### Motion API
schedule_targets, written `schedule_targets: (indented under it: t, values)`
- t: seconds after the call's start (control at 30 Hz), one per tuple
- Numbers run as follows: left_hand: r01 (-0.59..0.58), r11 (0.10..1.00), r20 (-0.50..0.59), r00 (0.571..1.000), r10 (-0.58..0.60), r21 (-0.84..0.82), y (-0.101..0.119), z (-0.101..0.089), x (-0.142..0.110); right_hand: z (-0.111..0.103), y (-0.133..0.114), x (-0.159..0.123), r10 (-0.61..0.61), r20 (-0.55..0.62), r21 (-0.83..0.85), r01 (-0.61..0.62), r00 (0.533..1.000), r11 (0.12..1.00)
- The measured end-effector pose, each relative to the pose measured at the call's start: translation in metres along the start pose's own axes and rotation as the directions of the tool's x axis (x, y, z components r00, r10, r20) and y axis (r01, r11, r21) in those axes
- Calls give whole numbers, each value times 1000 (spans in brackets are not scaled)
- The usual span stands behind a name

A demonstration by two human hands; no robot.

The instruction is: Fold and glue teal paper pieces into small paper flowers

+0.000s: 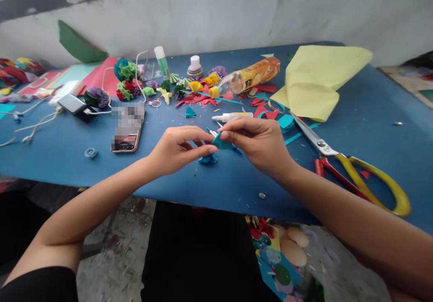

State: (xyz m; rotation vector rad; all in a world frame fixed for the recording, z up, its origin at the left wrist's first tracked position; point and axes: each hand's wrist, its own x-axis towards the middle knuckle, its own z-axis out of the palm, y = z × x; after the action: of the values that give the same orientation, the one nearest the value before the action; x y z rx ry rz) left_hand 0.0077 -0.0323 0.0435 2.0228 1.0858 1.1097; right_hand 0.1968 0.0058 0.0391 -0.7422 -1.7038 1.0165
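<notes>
Between my two hands, above the blue table, is a small folded piece of teal paper (223, 142). My left hand (184, 146) pinches its left edge between thumb and forefinger. The fingers of my right hand (255, 141) close on its upper right side. Just below lies a crumpled teal paper piece (208, 159), partly behind my left fingers. A white glue tube (233, 116) with a pointed tip rests right behind my hands. Farther back sits a folded teal paper wedge (190, 112). Thin white and blue sticks behind my fingers are mostly hidden.
Large scissors (324, 148) with red and yellow handles lie at the right, near yellow paper (314, 81). A bottle (250, 77) lies among red scraps. A phone (128, 128), cables and paper flowers (127, 83) are at the left. A glue stick (162, 62) stands at the back.
</notes>
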Motion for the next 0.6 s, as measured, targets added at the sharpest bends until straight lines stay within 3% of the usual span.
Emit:
schedule_targets:
  t: [0.07, 0.13, 0.23, 0.3, 0.43, 0.6]
  values:
    - [19, 997, 35, 999, -21, 71, -8, -10, 9, -1, -2, -2, -55, -2, -40, 55, 998, 998]
    - [65, 971, -13, 998, -64, 229, -24, -19, 21, -1, -2, -2, -87, -2, -65, 87, 996, 994]
    - [167, 808, -89, 986, -142, 565, -55, -26, 37, -1, 1, -2, -90, -1, -89, 90, 996, 992]
    - [146, 725, -24, 984, -176, 674, -71, -25, 43, -1, 2, -1, -85, -5, -110, 84, 996, 990]
    - [39, 759, 98, 986, -135, 649, -86, -23, 43, -1, 3, -1, -104, -15, -144, 101, 994, 984]
    - [22, 857, 39, 998, -49, 515, -82, -25, 34, 0, 1, -3, -131, 9, -164, 131, 991, 978]
